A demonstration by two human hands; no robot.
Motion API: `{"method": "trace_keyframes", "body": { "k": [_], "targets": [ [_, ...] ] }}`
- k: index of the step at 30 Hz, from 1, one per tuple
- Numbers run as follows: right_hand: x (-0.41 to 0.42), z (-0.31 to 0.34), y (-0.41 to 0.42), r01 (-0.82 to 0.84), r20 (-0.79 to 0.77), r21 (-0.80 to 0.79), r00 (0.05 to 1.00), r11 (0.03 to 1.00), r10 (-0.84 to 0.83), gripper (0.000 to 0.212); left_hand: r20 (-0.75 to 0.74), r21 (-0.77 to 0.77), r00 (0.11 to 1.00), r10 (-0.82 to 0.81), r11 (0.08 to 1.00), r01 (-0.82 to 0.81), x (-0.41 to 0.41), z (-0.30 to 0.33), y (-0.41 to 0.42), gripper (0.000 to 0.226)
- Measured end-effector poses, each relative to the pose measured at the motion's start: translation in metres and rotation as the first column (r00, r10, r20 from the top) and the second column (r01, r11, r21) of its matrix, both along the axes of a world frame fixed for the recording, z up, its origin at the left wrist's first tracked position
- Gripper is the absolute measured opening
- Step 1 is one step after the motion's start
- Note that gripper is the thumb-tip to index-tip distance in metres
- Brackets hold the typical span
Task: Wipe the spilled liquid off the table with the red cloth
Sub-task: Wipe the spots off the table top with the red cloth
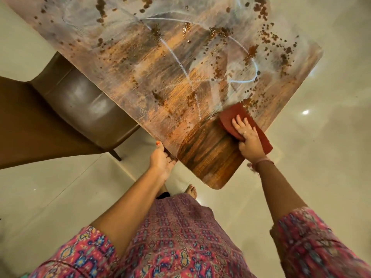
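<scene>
You wear a pink-magenta printed tunic (176,237) — blue and yellow motifs — filling the lower frame, with matching elbow-length sleeves (313,237). Your right hand (248,140) has a ring (244,132) and a pinkish thread band (263,161) at the wrist — feet bare.

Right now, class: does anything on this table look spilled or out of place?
Yes. Brown splatters and whitish smears cover most of the table; only the corner near the red cloth under the right hand looks clean.
</scene>
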State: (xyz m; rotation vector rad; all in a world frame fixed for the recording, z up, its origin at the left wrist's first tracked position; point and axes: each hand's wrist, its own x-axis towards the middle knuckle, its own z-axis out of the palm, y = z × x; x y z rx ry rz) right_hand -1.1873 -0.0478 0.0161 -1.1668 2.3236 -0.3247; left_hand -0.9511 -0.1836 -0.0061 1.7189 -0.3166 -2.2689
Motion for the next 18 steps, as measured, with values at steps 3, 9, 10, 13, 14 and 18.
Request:
{"method": "trace_keyframes", "body": {
  "k": [3, 9, 10, 13, 14, 18],
  "targets": [
    [0.025, -0.005, -0.039, 0.155, -0.072, 0.035, 0.986, 0.987, -0.152, 0.084, -0.002, -0.007, 1.000, 0.007, 1.000, -0.007, -0.001, 0.003, 0.000, 0.052],
    [0.153, -0.012, -0.034, -0.396, -0.057, -0.006, 0.917, 0.918, 0.395, 0.085, -0.068, 0.043, 0.998, 0.015, 0.999, -0.012, 0.006, 0.008, 0.000, 0.042],
    [0.163, -0.012, -0.019, -0.467, -0.055, -0.006, 0.883, 0.884, 0.466, 0.083, -0.108, 0.082, 0.994, 0.009, 0.997, 0.000, 0.009, 0.009, -0.001, 0.044],
    [0.158, -0.011, 0.004, -0.557, 0.029, -0.004, 0.830, 0.830, 0.557, 0.082, -0.161, 0.181, 0.985, 0.055, 0.983, -0.025, 0.017, 0.005, 0.000, 0.058],
    [0.152, -0.010, 0.000, -0.567, 0.047, -0.004, 0.822, 0.823, 0.567, 0.082, -0.172, 0.200, 0.983, 0.072, 0.979, -0.037, 0.020, 0.004, 0.000, 0.066],
    [0.132, -0.004, -0.046, -0.567, 0.147, -0.051, 0.810, 0.822, 0.568, 0.085, -0.265, 0.220, 0.953, 0.143, 0.972, -0.084, 0.025, 0.000, -0.002, 0.082]
  ]
}}
